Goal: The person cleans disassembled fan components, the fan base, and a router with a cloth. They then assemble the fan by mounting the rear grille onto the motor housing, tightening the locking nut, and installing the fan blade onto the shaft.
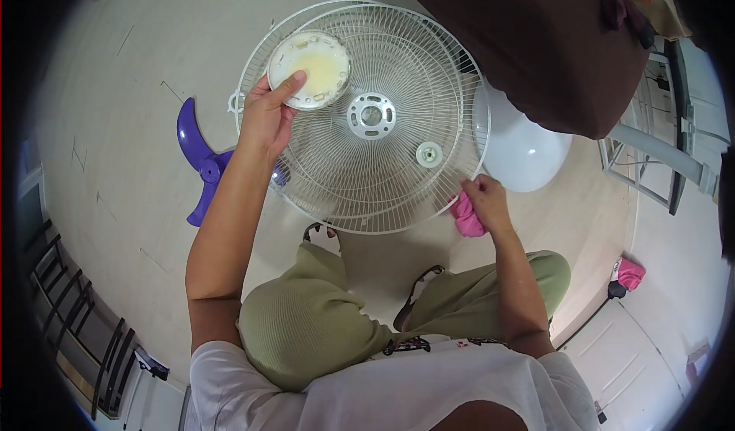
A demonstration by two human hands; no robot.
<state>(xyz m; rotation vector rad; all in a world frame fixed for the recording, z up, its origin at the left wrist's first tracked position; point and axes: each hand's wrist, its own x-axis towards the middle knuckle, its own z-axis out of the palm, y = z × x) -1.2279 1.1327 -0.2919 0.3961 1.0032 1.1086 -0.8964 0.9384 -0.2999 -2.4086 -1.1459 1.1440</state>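
My left hand (273,119) grips a round white plastic cover (315,86) by its near edge, thumb on its yellowed middle. The cover is held over the upper left of a white wire fan grille (373,117), which lies on the floor. At the grille's lower right rim, the fingers of my right hand (488,200) are closed on a bunched pink cloth (468,220). A small round whitish fan nut (429,155) rests within the grille's outline. Left of the grille lies a purple fan blade (200,138), partly hidden by my left forearm.
A shiny white rounded object (530,151) stands right of the grille. Brown fabric (528,40) hangs over the upper right, beside a metal frame (651,151). A black rack (80,320) is at lower left. A pink and black item (628,275) lies by the right wall.
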